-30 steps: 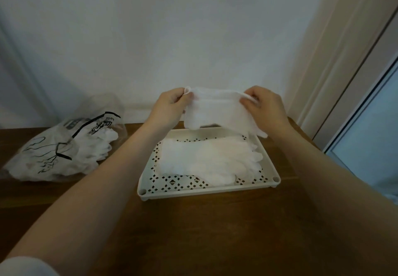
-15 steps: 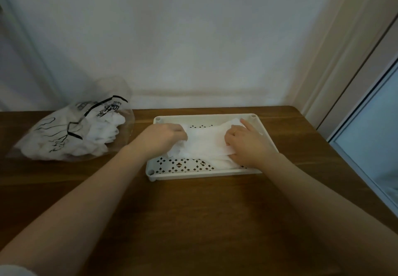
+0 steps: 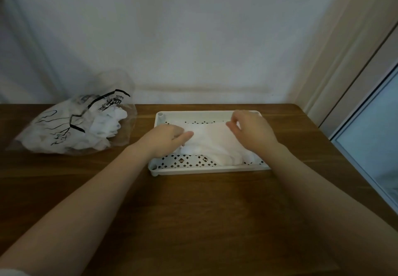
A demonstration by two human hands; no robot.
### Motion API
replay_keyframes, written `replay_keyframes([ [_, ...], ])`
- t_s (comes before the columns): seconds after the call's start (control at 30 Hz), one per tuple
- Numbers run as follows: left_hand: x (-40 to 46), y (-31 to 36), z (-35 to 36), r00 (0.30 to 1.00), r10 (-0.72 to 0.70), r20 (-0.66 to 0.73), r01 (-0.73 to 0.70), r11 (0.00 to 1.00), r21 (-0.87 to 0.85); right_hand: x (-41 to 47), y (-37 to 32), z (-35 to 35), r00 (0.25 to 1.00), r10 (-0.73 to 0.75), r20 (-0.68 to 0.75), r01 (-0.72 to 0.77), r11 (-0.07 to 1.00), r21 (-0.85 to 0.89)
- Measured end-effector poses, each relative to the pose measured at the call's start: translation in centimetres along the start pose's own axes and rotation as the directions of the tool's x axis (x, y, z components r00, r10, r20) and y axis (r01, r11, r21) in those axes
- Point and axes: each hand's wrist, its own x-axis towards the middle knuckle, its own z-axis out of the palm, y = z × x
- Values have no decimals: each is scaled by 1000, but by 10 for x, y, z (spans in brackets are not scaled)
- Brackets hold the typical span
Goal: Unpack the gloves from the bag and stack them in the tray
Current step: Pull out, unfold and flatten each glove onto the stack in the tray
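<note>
A white perforated tray (image 3: 206, 169) sits on the wooden table, holding a stack of white gloves (image 3: 215, 144). My left hand (image 3: 167, 140) rests on the left end of the top glove, thumb stretched out flat along it. Just above the right end of the stack, my right hand (image 3: 252, 132) hovers with loosely curled fingers and holds nothing. A clear plastic bag (image 3: 75, 122) with black print lies to the left of the tray, with more white gloves bunched inside it.
The table (image 3: 193, 221) runs back to a white wall. Its right edge is near a door frame and a glass panel (image 3: 374, 137). Bare wood lies between the tray and me.
Both hands brought the held glove down from above the tray onto the stack. The right hand has since let go and lifted slightly; the left hand stays on the glove.
</note>
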Motion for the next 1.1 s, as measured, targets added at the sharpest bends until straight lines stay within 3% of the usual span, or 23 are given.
replay_keyframes([
  [0.07, 6, 7, 3, 997, -54, -46, 54, 998, 11, 4, -7, 11, 993, -74, 90, 70, 996, 53],
  [0.17, 14, 15, 8, 994, -85, -74, 101, 967, 236, 6, -13, 32, 927, -175, 333, 165, 985, 60],
  [0.3, 18, 14, 17, 992, -95, -81, 121, 897, 424, 1, 7, 50, 857, 2, 516, 47, 995, -83],
  [0.57, 3, 13, 5, 992, -115, 53, 93, 947, 309, 1, 26, 33, 796, 155, 585, -76, 985, -158],
  [0.63, -6, 15, 0, 999, -41, -30, 47, 971, 236, 4, 11, 22, 852, 115, 511, -58, 990, -126],
  [0.7, -15, 14, -6, 984, 33, -175, -15, 995, 102, 10, -12, 14, 937, 17, 349, -11, 1000, -18],
  [0.8, -29, 8, -19, 909, 44, -415, -73, 996, -56, 22, -58, 9, 974, -160, 159, 136, 980, 147],
  [0.93, -54, -12, -39, 686, 12, -727, -133, 985, -109, 37, -124, 21, 939, -333, 82, 299, 913, 276],
  [1.0, -64, -24, -43, 602, 28, -798, -156, 984, -84, 43, -154, 32, 937, -340, 84, 297, 899, 322],
  [1.1, -73, -42, -44, 596, -1, -803, -121, 988, -92, 69, -192, 66, 913, -349, 210, 293, 921, 257],
])
